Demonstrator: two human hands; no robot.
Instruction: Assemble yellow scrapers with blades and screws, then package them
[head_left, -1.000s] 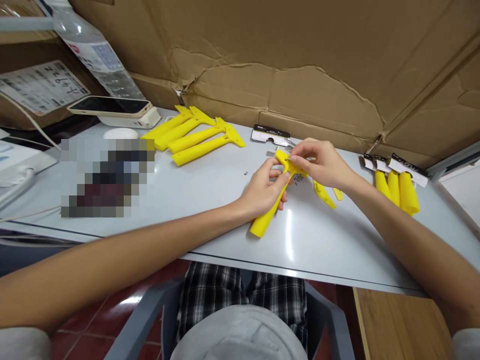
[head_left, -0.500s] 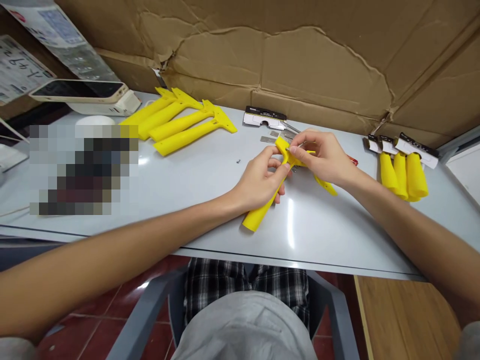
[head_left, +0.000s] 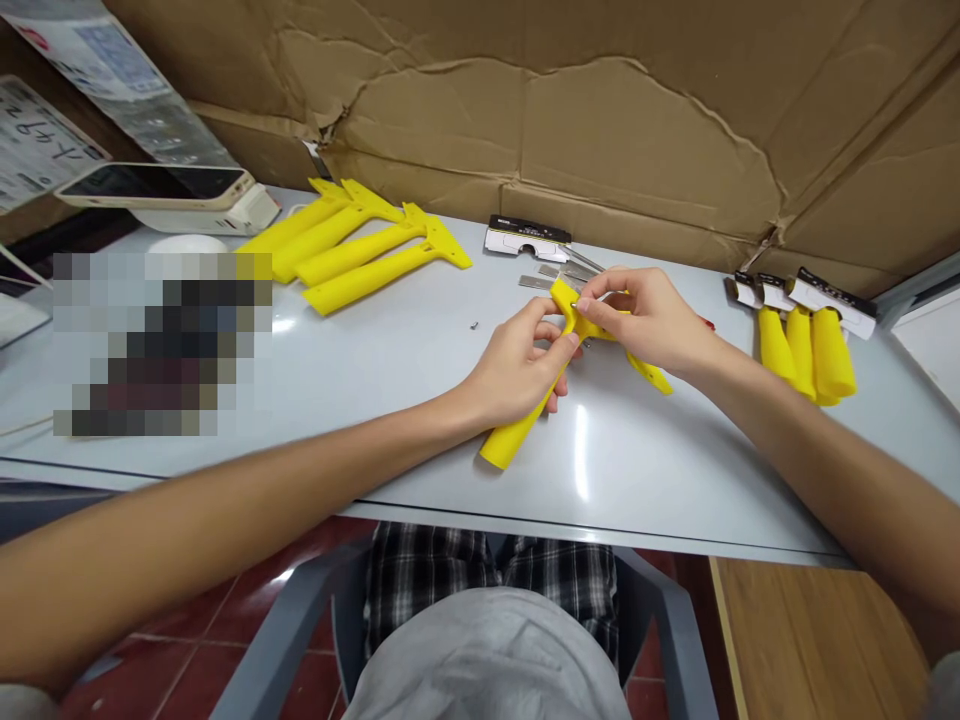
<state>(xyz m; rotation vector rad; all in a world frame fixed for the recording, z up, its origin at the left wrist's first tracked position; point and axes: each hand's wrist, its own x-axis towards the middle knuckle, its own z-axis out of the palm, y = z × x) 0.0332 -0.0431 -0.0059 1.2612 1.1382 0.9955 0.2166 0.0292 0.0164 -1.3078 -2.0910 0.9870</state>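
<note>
My left hand (head_left: 514,365) is wrapped round the shaft of a yellow plastic scraper handle (head_left: 506,440), its wide head pointing away from me. Thumb and forefinger of my right hand (head_left: 637,310) are pinched at the head, on a tiny metal piece that looks like a screw (head_left: 575,305). Another yellow piece (head_left: 651,375) lies on the table under my right hand, partly hidden by it. Just beyond the hands lie flat metal blades (head_left: 536,282). A loose screw (head_left: 474,325) rests on the table left of my left hand.
Several yellow handles (head_left: 375,265) lie at the back left, near a phone (head_left: 157,182) on a white stand. A black-and-white card sleeve (head_left: 525,238) sits by the cardboard wall (head_left: 637,130). At right are yellow scrapers (head_left: 832,350) with sleeved heads. The table's front edge (head_left: 600,535) is close.
Both hands keep nearly the same grip at the handle's head. The whole view has shifted very slightly; nothing has been let go or newly taken.
</note>
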